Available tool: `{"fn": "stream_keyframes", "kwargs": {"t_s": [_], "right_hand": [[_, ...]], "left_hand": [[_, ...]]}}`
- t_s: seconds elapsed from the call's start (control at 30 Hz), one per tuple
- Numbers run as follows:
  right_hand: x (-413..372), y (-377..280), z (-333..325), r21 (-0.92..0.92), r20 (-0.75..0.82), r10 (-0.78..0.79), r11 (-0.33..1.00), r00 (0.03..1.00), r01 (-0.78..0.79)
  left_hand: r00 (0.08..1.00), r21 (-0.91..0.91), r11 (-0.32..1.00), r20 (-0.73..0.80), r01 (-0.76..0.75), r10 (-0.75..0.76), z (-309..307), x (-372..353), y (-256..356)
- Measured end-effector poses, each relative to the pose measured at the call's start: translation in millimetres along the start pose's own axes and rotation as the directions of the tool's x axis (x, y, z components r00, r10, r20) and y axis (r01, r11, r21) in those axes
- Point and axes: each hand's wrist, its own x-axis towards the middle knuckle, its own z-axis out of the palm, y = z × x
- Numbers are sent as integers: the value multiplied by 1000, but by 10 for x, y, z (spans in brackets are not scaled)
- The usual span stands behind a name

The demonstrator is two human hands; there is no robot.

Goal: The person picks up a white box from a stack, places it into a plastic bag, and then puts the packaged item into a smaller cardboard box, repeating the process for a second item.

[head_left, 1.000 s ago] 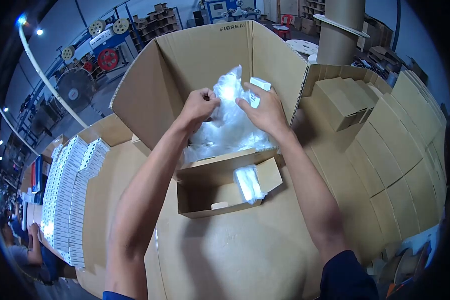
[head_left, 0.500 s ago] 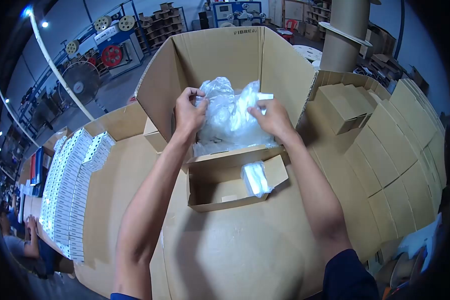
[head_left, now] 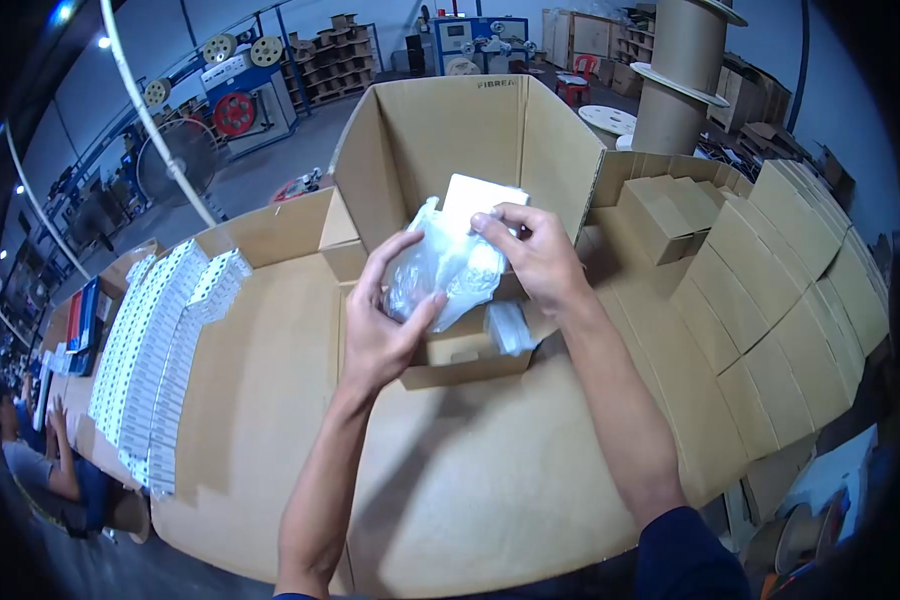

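Above a small open cardboard box (head_left: 465, 372), I hold a clear plastic bag (head_left: 445, 275) in both hands. My left hand (head_left: 380, 335) is curled round the bag's left side, thumb below and fingers above. A flat white piece (head_left: 478, 198), like a card or thin box, stands up from the bag's top. My right hand (head_left: 545, 255) pinches it near its lower right corner, where the plastic meets it; how far it reaches inside is hidden. A plastic-wrapped white packet (head_left: 510, 328) lies at the right end of the small box.
A large open carton (head_left: 450, 135) stands behind. Rows of small white boxes (head_left: 155, 340) line the left side. Folded brown boxes (head_left: 780, 320) are stacked at the right. A tall cardboard spool (head_left: 675, 95) rises behind them. Another person (head_left: 55, 455) sits far left.
Both hands have come out of the large carton toward me, bringing the plastic bag over the small box. More of the white piece shows now, and the view has shifted slightly.
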Motion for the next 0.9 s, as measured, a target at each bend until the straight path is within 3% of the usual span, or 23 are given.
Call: {"fn": "stream_keyframes", "kwargs": {"t_s": [0.07, 0.1, 0.17, 0.23, 0.27, 0.33, 0.43, 0.53, 0.57, 0.6, 0.67, 0.73, 0.77, 0.83, 0.9], "right_hand": [[-330, -92, 52, -179, -23, -154, 973, 988, 148], [-543, -204, 62, -297, 13, -122, 947, 992, 120], [-908, -174, 133, -346, 50, -195, 916, 979, 200], [-1294, -119, 275, -296, 55, -169, 939, 984, 178], [-1454, -40, 337, -302, 85, -282, 906, 956, 295], [-1801, -164, 419, -300, 113, -111, 943, 987, 141], [-2197, -42, 427, -174, 45, 105, 980, 993, -96], [-2532, 71, 574, 84, -63, 169, 983, 984, -163], [-2608, 78, 600, 14, -70, 163, 987, 984, -162], [-2675, 103, 624, 94, -58, 208, 975, 976, -202], [-2799, 203, 658, 249, -27, 291, 929, 956, -275], [-2917, 226, 741, 489, -14, 432, 790, 902, -371], [-2963, 200, 790, 596, -6, 501, 697, 865, -399], [-3027, 238, 784, 719, 54, 570, 548, 820, -428], [-3098, 272, 797, 730, 41, 609, 523, 792, -441]], "left_hand": [[986, -126, 992, -168, -17, -5, 37, -357, 265], [984, -193, 977, -132, 90, -116, -27, -515, 359], [946, -313, 904, -46, 291, -320, -197, -761, 513], [910, -208, 887, 58, 413, -411, -221, -971, 622], [879, -151, 866, 107, 476, -464, -217, -1102, 665], [891, -134, 881, 71, 453, -448, -184, -1374, 711], [879, -332, 845, -83, 420, -470, -94, -1751, 755], [856, -428, 808, -133, 405, -500, -42, -2098, 772], [852, -425, 807, -140, 409, -505, -34, -2211, 757], [847, -421, 807, -146, 414, -511, -33, -2314, 758], [829, -444, 783, -140, 437, -542, -60, -2480, 801], [832, -427, 791, -139, 438, -536, -139, -2597, 840], [853, -431, 832, -222, 349, -473, -123, -2647, 791], [948, -15, 970, -205, 243, -241, -280, -2800, 630], [994, 416, 909, -109, 33, 14, -347, -2808, 714]]}}
